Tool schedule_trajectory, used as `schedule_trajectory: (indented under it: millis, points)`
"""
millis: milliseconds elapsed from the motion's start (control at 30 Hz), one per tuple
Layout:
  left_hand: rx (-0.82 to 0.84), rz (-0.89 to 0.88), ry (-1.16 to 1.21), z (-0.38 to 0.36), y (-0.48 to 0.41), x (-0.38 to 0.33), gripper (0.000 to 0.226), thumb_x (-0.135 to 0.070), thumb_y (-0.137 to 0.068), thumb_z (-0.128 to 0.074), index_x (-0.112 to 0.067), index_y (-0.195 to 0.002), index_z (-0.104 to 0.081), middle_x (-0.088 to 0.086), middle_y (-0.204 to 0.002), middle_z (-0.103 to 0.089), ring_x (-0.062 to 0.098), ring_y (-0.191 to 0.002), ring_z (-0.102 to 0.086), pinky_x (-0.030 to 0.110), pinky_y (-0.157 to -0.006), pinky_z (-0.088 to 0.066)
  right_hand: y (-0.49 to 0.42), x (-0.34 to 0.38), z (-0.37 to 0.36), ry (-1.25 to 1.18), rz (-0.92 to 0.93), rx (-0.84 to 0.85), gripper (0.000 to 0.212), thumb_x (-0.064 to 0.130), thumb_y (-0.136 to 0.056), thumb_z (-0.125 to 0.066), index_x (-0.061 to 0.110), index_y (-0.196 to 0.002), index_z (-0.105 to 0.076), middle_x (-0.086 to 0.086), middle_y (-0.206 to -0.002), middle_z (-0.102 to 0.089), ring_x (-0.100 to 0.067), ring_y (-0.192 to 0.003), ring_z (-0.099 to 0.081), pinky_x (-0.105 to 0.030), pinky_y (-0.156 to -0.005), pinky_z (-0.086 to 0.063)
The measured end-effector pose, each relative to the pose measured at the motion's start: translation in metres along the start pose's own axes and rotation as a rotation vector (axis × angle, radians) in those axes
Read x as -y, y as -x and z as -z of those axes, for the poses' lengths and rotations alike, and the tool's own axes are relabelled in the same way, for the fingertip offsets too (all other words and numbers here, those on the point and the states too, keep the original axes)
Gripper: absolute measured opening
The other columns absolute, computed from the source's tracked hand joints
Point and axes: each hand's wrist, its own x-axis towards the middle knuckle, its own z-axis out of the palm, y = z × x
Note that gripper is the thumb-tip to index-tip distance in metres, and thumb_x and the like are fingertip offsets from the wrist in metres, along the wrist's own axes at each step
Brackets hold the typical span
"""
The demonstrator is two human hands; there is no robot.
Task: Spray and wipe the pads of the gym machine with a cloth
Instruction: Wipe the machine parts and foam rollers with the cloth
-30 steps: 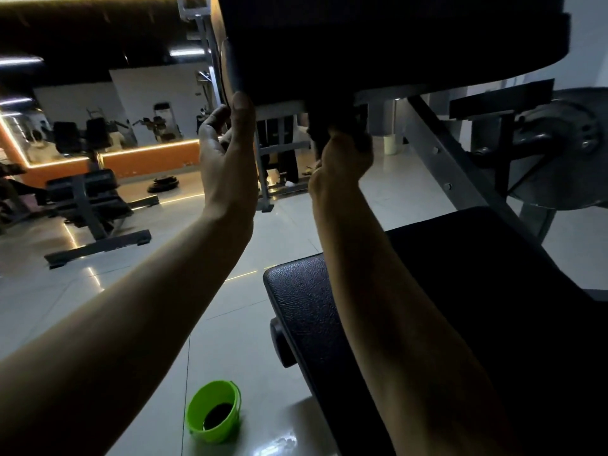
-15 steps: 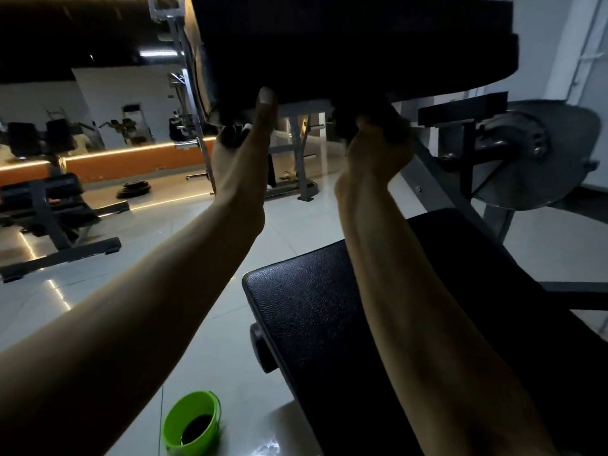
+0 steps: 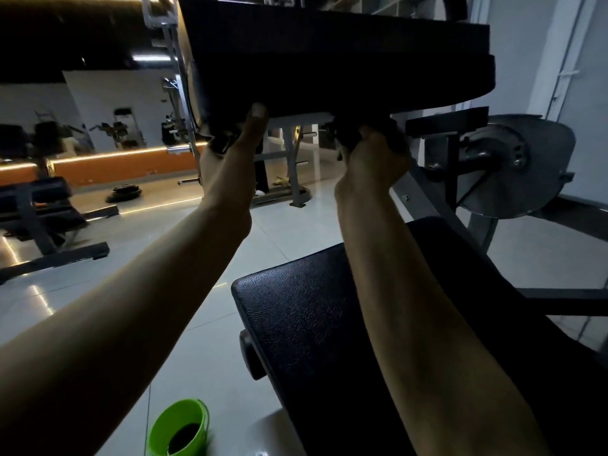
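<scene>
At 7 o'clock, a green bucket [image 3: 179, 429] sits on the floor. Toward 11, the left hand [image 3: 230, 166] grips the bottom edge of the upper pad [image 3: 329, 67], thumb flat against it, as before. Just right, the right hand [image 3: 371, 159] stays clenched around a dark cloth [image 3: 348, 134] under that pad. A seat pad [image 3: 296, 307] fills 5 o'clock.

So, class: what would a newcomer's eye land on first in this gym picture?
Both hands reach up to the underside of the black upper pad at top centre: the left hand presses its edge with the thumb, the right hand bunches a dark cloth. A bright green bucket stands on the floor, bottom left.
</scene>
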Motion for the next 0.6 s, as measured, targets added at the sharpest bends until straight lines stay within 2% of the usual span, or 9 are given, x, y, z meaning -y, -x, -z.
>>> schedule_trajectory:
  millis: [100, 200, 233, 267, 333, 400, 467, 533, 600]
  points:
    - [0.004, 0.023, -0.013, -0.002, 0.001, -0.002, 0.037, -0.061, -0.078, -0.071, -0.042, -0.107, -0.057, -0.023, -0.110, -0.063, 0.008, -0.121, -0.057, 0.034, -0.105, -0.044, 0.034, -0.022, -0.013, 0.247, 0.053, 0.110, 0.025, 0.001, -0.088, -0.073, 0.023, -0.095, -0.063, -0.001, -0.096, -0.073, -0.026, -0.105, -0.071, -0.055, -0.099, -0.055]
    - [-0.014, 0.009, -0.010, -0.003, 0.002, 0.000, 0.030, -0.049, -0.091, -0.067, -0.030, -0.115, -0.065, -0.018, -0.105, -0.072, -0.007, -0.095, -0.066, 0.014, -0.076, -0.051, 0.067, -0.041, -0.023, 0.287, 0.156, 0.324, 0.019, 0.002, -0.085, -0.075, 0.019, -0.089, -0.069, 0.000, -0.088, -0.074, -0.031, -0.100, -0.071, -0.057, -0.094, -0.056]
    - [-0.020, 0.009, -0.010, -0.003, 0.002, -0.001, 0.031, -0.046, -0.094, -0.066, -0.026, -0.117, -0.066, -0.014, -0.106, -0.072, -0.008, -0.090, -0.067, 0.011, -0.069, -0.051, 0.068, -0.041, -0.024, 0.295, 0.203, 0.357, 0.018, 0.001, -0.085, -0.075, 0.016, -0.089, -0.069, -0.003, -0.087, -0.073, -0.032, -0.098, -0.071, -0.055, -0.091, -0.058]
    - [-0.027, 0.011, -0.009, -0.003, 0.001, 0.000, 0.028, -0.046, -0.094, -0.066, -0.027, -0.114, -0.067, -0.015, -0.105, -0.072, -0.009, -0.088, -0.066, 0.010, -0.068, -0.050, 0.065, -0.036, -0.023, 0.314, 0.240, 0.354, 0.018, -0.001, -0.085, -0.075, 0.016, -0.089, -0.069, -0.004, -0.087, -0.073, -0.031, -0.096, -0.071, -0.054, -0.089, -0.059]
    - [-0.030, 0.029, -0.013, -0.003, -0.001, -0.001, 0.019, -0.049, -0.091, -0.068, -0.036, -0.104, -0.063, -0.022, -0.102, -0.066, -0.004, -0.100, -0.063, 0.020, -0.086, -0.048, 0.049, -0.017, -0.018, 0.307, 0.273, 0.238, 0.022, -0.002, -0.085, -0.075, 0.017, -0.090, -0.067, -0.001, -0.085, -0.073, -0.022, -0.089, -0.073, -0.047, -0.083, -0.061]
    - [0.005, 0.045, 0.004, -0.002, -0.004, 0.000, 0.032, -0.057, -0.084, -0.070, -0.038, -0.107, -0.059, -0.024, -0.108, -0.062, 0.007, -0.120, -0.055, 0.032, -0.107, -0.040, 0.024, 0.003, -0.013, 0.327, 0.310, 0.035, 0.016, 0.000, -0.089, -0.072, 0.013, -0.095, -0.067, 0.003, -0.088, -0.072, -0.008, -0.080, -0.070, -0.027, -0.075, -0.059]
    - [0.022, 0.053, 0.025, 0.000, -0.003, 0.000, 0.043, -0.064, -0.079, -0.074, -0.039, -0.110, -0.059, -0.024, -0.111, -0.061, 0.012, -0.129, -0.051, 0.039, -0.116, -0.035, 0.007, 0.016, -0.014, 0.477, 0.471, -0.120, 0.009, 0.005, -0.094, -0.070, 0.001, -0.101, -0.066, 0.000, -0.095, -0.068, -0.002, -0.075, -0.065, -0.018, -0.068, -0.057]
    - [0.039, 0.069, 0.041, -0.001, -0.002, -0.003, 0.048, -0.066, -0.075, -0.075, -0.040, -0.112, -0.059, -0.024, -0.113, -0.062, 0.012, -0.131, -0.051, 0.041, -0.118, -0.033, 0.007, 0.011, -0.020, 0.590, 0.620, -0.116, 0.018, 0.016, -0.095, -0.072, -0.001, -0.104, -0.071, -0.004, -0.095, -0.072, -0.005, -0.079, -0.068, -0.021, -0.069, -0.059]
    - [0.016, 0.070, 0.027, 0.000, 0.000, -0.003, 0.049, -0.068, -0.074, -0.075, -0.040, -0.111, -0.061, -0.023, -0.113, -0.064, 0.011, -0.129, -0.054, 0.042, -0.117, -0.036, 0.030, -0.008, -0.024, 0.637, 0.635, 0.033, 0.022, 0.021, -0.096, -0.072, 0.001, -0.106, -0.072, -0.010, -0.098, -0.075, -0.017, -0.089, -0.073, -0.033, -0.076, -0.063]
